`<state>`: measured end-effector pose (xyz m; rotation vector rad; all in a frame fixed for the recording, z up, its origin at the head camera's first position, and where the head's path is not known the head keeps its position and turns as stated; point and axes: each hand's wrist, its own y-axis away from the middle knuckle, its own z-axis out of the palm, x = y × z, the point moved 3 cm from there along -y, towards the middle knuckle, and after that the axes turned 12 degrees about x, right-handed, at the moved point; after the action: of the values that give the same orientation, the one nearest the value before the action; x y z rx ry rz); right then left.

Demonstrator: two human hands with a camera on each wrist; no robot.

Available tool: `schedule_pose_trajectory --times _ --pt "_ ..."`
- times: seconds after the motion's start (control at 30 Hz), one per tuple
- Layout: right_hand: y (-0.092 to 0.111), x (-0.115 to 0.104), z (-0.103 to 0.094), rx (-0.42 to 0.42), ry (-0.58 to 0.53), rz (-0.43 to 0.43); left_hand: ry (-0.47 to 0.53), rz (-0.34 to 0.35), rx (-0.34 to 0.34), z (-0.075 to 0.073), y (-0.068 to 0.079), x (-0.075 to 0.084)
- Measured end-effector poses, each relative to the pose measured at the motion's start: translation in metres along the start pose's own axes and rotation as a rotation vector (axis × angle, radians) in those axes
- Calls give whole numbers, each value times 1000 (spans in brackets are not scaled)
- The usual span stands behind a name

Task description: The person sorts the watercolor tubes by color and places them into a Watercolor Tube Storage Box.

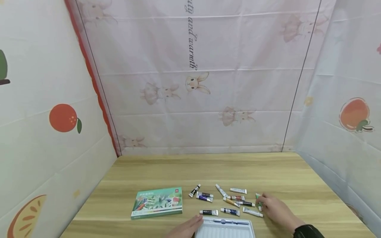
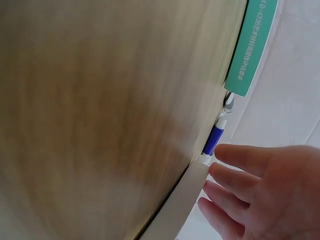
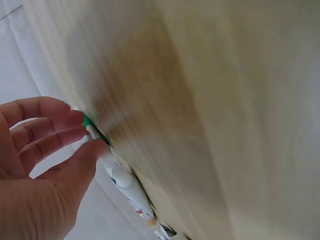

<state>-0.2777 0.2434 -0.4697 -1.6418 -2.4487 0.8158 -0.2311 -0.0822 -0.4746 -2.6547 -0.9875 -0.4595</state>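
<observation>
Nearest the camera, a white tray (image 1: 224, 231) with a thin brush (image 1: 223, 221) inside; at its left edge, the left hand (image 1: 186, 228), fingers fairly straight, gripping nothing. Off to the right, a green paint tube (image 1: 260, 207) pinched narrowly between thumb and fingertips of the right hand (image 1: 276, 210), just beside other paint tubes (image 1: 252, 212) scattered on the table (image 1: 297, 198). Looks light, soft-walled, easily dented, perhaps slightly slick; best held gently around the middle, without squeezing.

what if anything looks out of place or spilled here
The paint tubes lie scattered at mixed angles beyond the white tray, some bunched together, rather than neatly lined up. No spill shows.
</observation>
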Motion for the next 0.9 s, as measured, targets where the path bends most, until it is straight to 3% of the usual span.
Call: schedule_pose_trajectory --times 0.17,0.3,0.57,0.9 --pt "0 0 -1 34 25 8 22 -56 -25 0 0 -1" --pt "0 -1 -2 16 7 11 26 -56 -26 1 0 -1" --pt "2 1 -1 6 17 -94 42 -37 -22 1 0 -2" --pt "3 -7 -7 -13 -8 -84 48 -31 -15 0 1 -1"
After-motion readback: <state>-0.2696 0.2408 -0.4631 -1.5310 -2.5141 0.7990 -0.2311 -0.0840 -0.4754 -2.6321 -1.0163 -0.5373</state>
